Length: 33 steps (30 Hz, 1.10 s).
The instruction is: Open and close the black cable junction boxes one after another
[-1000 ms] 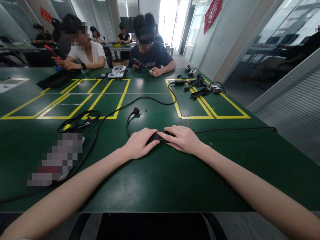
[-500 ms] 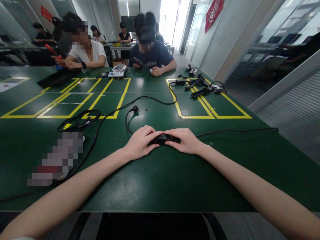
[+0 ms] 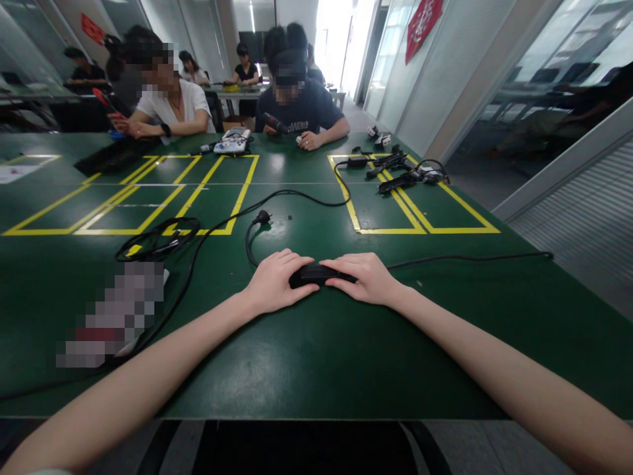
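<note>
A small black power adapter [image 3: 309, 274] lies on the green table [image 3: 316, 356] between my two hands. My left hand [image 3: 274, 282] grips its left end with curled fingers. My right hand [image 3: 363, 277] closes over its right end. A thin black cable [image 3: 469, 258] runs from under my right hand to the table's right edge. Another short black cord curves up from my left hand to a plug [image 3: 262, 216].
A coiled black cable [image 3: 155, 239] lies to the left, beside a blurred patch [image 3: 113, 313]. Yellow tape boxes [image 3: 395, 198] mark the table; black tools and chargers [image 3: 400, 171] lie at the far right. Two people [image 3: 297, 105] sit across the table, handling small items.
My fingers have drawn in around the adapter, which has turned so more of its black top shows between my hands. The plug and cord shifted slightly left.
</note>
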Tool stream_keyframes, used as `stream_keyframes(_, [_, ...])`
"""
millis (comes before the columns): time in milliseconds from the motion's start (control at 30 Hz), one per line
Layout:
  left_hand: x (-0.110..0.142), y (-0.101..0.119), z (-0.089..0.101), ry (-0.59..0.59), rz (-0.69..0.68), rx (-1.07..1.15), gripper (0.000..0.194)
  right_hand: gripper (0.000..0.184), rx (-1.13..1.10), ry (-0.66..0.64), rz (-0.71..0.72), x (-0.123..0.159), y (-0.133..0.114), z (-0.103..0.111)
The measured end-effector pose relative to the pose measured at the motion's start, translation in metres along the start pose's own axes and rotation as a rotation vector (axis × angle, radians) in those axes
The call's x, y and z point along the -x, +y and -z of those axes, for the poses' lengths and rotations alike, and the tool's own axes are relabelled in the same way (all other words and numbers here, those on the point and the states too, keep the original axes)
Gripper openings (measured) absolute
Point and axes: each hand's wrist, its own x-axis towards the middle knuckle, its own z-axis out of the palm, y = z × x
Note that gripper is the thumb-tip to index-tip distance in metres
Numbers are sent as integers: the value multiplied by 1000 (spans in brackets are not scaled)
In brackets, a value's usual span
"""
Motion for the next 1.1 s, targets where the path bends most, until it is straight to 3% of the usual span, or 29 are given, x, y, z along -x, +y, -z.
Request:
stream_keyframes(467, [-1, 1, 4, -30, -76, 24, 33, 40, 24, -21, 19, -2, -5, -2])
stream_keyframes(600, [0, 1, 4, -6, -89, 24, 35, 49, 125, -81, 121, -6, -11, 2])
stream_keyframes(733, [1, 1, 4, 35, -80, 73, 33, 43, 271, -116, 194, -9, -18, 5])
stream_keyframes(967, [0, 3, 4, 111, -31, 84, 33, 44, 146, -127, 81, -2, -2, 0])
stream_keyframes(1100, [0, 4, 5, 260, -17, -14, 43, 45, 59, 55, -82, 5, 18, 14])
